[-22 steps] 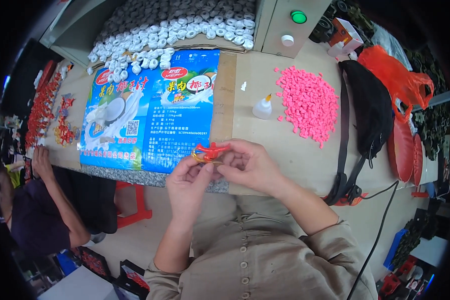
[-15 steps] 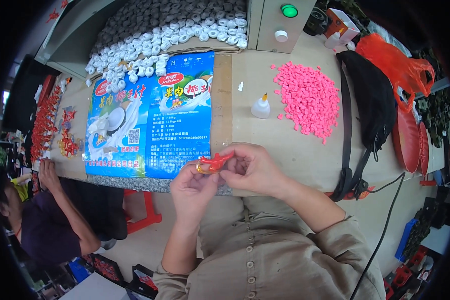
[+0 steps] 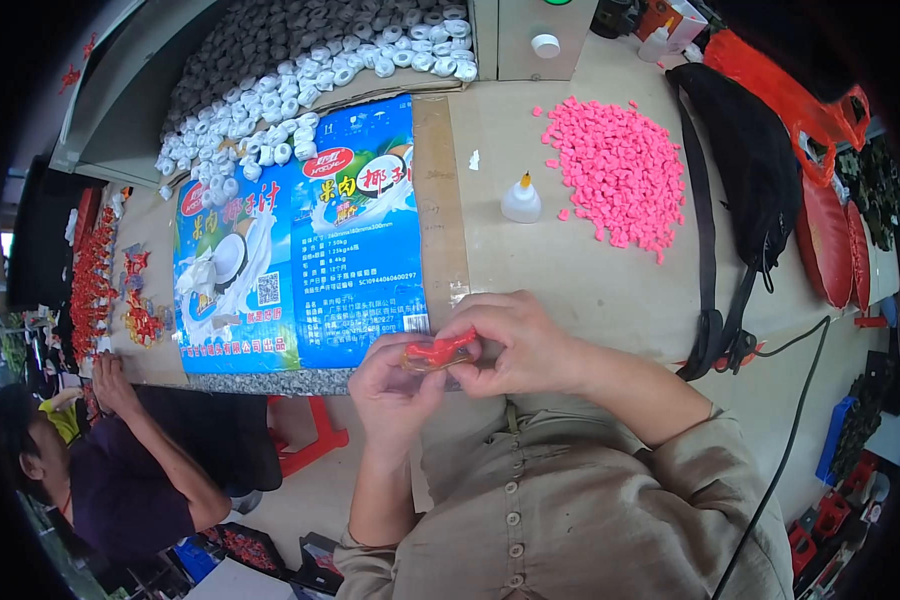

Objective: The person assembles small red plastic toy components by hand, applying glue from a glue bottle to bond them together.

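Note:
Just in front of the table's near edge, a small glossy red piece with a gold-coloured part (image 3: 438,351) is held between my two hands. My left hand (image 3: 395,382) pinches its left end with thumb and fingers. On its right end, my right hand (image 3: 510,343) is closed with thumb and fingertips. The piece's exact kind cannot be made out, and the fingers cover its ends. Beyond my hands lies a flattened blue printed carton sheet (image 3: 360,270). A small white squeeze bottle with a yellow tip (image 3: 521,202) stands upright farther off.
Small pink pieces (image 3: 620,175) are heaped at the right, beside a black bag (image 3: 740,150) and an orange plastic bag (image 3: 780,85). Many white wrapped rounds (image 3: 300,80) fill the back left. A co-worker (image 3: 120,460) sits at the left near red-gold ornaments (image 3: 140,320).
The red piece has been turned between my fingers, so it shows a different side. Both hands still grip it. The whole view has shifted slightly.

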### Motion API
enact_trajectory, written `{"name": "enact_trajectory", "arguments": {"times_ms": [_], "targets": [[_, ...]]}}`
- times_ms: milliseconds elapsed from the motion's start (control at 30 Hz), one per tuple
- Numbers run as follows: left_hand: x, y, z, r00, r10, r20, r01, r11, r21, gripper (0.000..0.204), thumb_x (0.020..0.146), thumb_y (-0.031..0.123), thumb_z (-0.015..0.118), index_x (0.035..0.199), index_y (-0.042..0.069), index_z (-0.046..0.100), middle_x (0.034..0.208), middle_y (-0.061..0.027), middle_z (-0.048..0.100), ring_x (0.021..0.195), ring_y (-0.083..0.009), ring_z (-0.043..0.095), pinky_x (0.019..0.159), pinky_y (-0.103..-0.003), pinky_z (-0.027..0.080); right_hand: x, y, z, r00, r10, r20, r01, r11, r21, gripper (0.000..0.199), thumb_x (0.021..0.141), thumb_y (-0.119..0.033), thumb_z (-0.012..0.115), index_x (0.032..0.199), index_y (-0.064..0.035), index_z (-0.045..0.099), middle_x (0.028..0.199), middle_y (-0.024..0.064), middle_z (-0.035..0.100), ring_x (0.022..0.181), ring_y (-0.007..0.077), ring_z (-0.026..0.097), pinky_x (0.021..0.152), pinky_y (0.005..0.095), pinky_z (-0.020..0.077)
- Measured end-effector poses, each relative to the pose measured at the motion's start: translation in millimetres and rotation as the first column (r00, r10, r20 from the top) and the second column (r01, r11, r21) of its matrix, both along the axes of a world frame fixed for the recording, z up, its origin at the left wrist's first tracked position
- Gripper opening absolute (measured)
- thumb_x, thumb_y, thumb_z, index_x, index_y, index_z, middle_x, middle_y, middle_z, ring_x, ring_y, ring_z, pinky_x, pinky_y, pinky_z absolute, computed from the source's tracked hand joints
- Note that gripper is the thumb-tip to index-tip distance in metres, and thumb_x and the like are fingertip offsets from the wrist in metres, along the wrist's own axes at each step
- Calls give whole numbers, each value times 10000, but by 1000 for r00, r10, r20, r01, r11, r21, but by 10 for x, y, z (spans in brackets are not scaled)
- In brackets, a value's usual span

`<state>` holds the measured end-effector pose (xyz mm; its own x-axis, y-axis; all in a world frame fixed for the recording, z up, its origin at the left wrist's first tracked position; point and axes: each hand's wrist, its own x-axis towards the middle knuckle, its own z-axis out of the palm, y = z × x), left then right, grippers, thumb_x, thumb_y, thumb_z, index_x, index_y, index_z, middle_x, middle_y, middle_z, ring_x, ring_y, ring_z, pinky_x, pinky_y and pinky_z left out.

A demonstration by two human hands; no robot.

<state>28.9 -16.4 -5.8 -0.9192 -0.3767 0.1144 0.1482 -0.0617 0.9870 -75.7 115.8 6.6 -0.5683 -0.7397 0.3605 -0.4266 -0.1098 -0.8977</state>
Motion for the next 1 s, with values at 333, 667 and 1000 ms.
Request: {"name": "enact_trajectory", "arguments": {"times_ms": [333,667,1000], "targets": [[26,-8,-34,1000,-17,-24,17,1000,-5,216,609,28,680,770,20,535,847,-79,547,763,-138,528,666,-242,417,42,-30,-50,998,-24,-59,23,999,-26,258,556,-136,665,757,-81,512,633,14,503,470,142,501,422,265,402],[8,6,-25,1000,-13,-23,14,999,42,250,609,98,702,750,23,510,823,-86,536,723,-124,512,646,-232,408,45,-47,-42,1000,-17,-17,16,999,-44,259,537,-124,653,740,-72,500,603,24,489,448,153,486,415,275,391],[5,34,-14,998,32,-53,-28,997,67,230,624,87,691,751,28,508,826,-85,540,734,-126,522,646,-234,416,32,-52,-21,999,17,35,-14,998,-63,241,553,-97,651,748,-61,513,660,31,513,455,141,476,422,258,393]]}}
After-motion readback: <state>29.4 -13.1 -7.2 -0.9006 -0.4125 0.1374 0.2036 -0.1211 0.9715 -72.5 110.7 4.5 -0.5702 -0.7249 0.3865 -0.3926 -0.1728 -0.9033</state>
